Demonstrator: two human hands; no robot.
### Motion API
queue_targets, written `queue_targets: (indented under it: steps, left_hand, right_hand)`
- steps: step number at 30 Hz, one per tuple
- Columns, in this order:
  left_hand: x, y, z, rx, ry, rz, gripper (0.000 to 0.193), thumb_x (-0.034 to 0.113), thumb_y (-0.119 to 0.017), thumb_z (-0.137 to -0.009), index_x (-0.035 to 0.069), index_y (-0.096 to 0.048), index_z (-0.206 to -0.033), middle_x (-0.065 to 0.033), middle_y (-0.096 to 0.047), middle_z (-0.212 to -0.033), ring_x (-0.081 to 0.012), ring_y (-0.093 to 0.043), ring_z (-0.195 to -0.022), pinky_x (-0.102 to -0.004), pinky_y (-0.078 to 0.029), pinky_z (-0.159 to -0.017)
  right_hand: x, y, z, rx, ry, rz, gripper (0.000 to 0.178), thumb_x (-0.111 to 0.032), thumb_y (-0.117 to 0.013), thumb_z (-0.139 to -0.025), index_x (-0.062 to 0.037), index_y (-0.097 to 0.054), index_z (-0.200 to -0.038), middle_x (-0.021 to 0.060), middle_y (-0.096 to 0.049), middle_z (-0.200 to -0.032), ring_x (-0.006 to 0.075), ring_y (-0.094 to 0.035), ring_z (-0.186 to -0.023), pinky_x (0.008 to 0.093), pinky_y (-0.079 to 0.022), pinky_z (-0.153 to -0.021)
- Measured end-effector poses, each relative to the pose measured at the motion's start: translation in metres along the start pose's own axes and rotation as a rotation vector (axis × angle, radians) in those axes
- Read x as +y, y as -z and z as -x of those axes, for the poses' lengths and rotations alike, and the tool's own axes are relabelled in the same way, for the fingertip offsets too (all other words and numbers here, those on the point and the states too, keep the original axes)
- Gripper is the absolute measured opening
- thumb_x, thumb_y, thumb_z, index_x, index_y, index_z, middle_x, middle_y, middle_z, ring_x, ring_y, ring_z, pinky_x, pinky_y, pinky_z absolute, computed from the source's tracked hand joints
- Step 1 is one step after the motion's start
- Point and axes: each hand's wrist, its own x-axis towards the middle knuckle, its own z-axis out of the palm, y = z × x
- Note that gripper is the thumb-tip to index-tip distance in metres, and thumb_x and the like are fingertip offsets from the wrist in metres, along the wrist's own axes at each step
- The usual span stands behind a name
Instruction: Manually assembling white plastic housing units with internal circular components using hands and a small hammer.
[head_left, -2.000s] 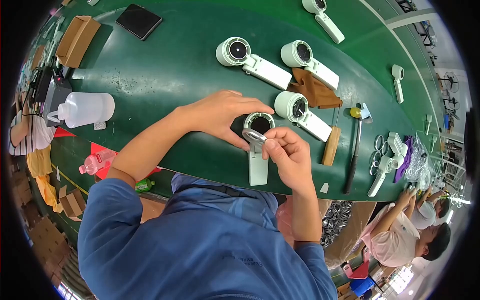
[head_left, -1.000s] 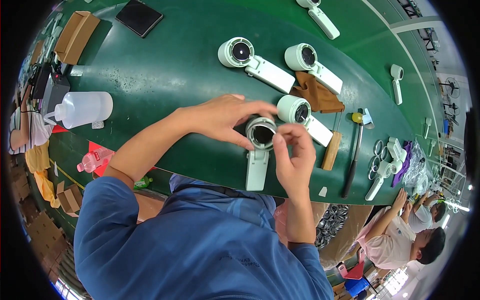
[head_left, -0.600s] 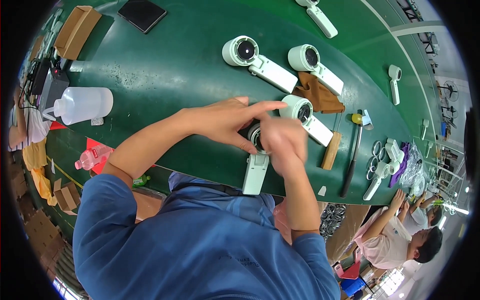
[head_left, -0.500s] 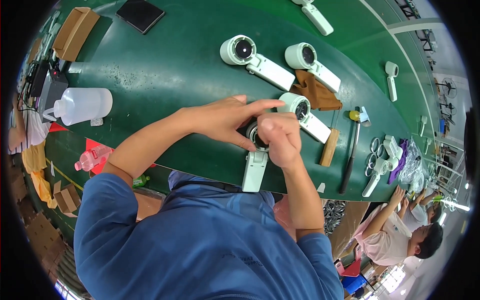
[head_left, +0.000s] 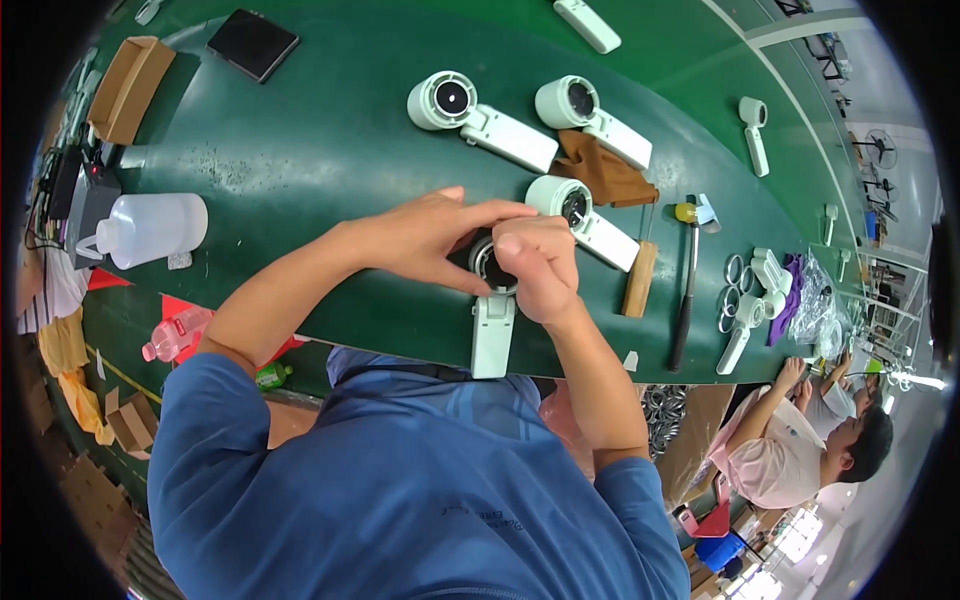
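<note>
Left hand (head_left: 425, 240): laid in from the left, back upward, thumb and forefinger spread in a wide open C around the head of a pale green handheld fan (head_left: 492, 340); thumb at the near-left rim, forefinger reaching along the far side. Left forearm (head_left: 290, 290): slanting from near left to the wrist.

Right hand (head_left: 540, 268): closed in a fist, over the right part of the fan's head; whether anything is inside the fingers cannot be told. Right forearm (head_left: 598, 385): rising from the near right.

The fan: on the bench (head_left: 320, 150) at its near edge, handle toward the person, head between the hands.

Containers: one translucent white jug (head_left: 158, 230), left, spouted, contents unclear. One open cardboard box (head_left: 130, 92), far left, long and narrow, interior only partly seen. One pink bottle (head_left: 178, 334), near left, on its side. One open carton (head_left: 133, 424), lower left, below bench level. One large box (head_left: 700, 430), near right beyond the bench edge, holding a heap of metal rings (head_left: 663, 415).
</note>
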Motion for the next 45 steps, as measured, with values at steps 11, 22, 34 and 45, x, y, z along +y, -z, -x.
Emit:
queue_targets:
  steps: [11, 22, 34, 45]
  left_hand:
    - [-0.004, -0.007, 0.003, 0.045, -0.067, 0.023, 0.082, 0.035, -0.083, -0.077, 0.017, -0.045, -0.148, 0.0032, -0.070, -0.115, -0.0175, -0.060, -0.077, -0.0346, -0.036, -0.083]
    - [-0.002, -0.003, 0.001, 0.079, -0.019, 0.062, 0.077, 0.039, -0.084, -0.074, 0.015, -0.054, -0.141, -0.0008, -0.068, -0.105, -0.0195, -0.057, -0.074, -0.0336, -0.035, -0.078]
    - [-0.006, -0.023, -0.004, 0.259, -0.220, -0.122, 0.071, 0.039, -0.086, -0.071, 0.011, -0.059, -0.130, -0.0012, -0.069, -0.111, -0.0194, -0.058, -0.072, -0.0327, -0.039, -0.076]
    - [-0.017, -0.023, -0.005, 0.412, -0.033, 0.867, 0.056, 0.044, -0.076, -0.082, 0.007, -0.056, -0.119, -0.0102, -0.069, -0.105, -0.0149, -0.061, -0.085, -0.0278, -0.046, -0.071]
  right_hand:
    - [-0.055, -0.007, 0.005, 0.159, 0.217, -0.105, 0.050, -0.031, -0.056, -0.092, -0.0049, -0.034, -0.055, 0.0029, -0.033, -0.050, 0.0176, -0.026, -0.047, 0.0351, -0.021, -0.050]
    - [-0.019, 0.014, -0.001, 0.109, -0.197, -0.603, 0.041, -0.034, -0.055, -0.098, -0.0044, -0.044, -0.072, 0.0033, -0.044, -0.062, 0.0163, -0.035, -0.057, 0.0324, -0.025, -0.053]
    - [-0.032, 0.043, 0.096, 0.558, -0.355, 0.570, 0.009, -0.007, -0.061, -0.093, 0.0016, -0.060, -0.090, 0.0039, -0.057, -0.074, 0.0112, -0.050, -0.067, 0.0254, -0.040, -0.061]
    - [0.021, 0.143, 0.143, 0.847, -0.470, 1.540, 0.042, -0.023, -0.065, -0.093, -0.0020, -0.058, -0.129, 0.0166, -0.064, -0.118, 0.0381, -0.057, -0.111, 0.0488, -0.044, -0.093]
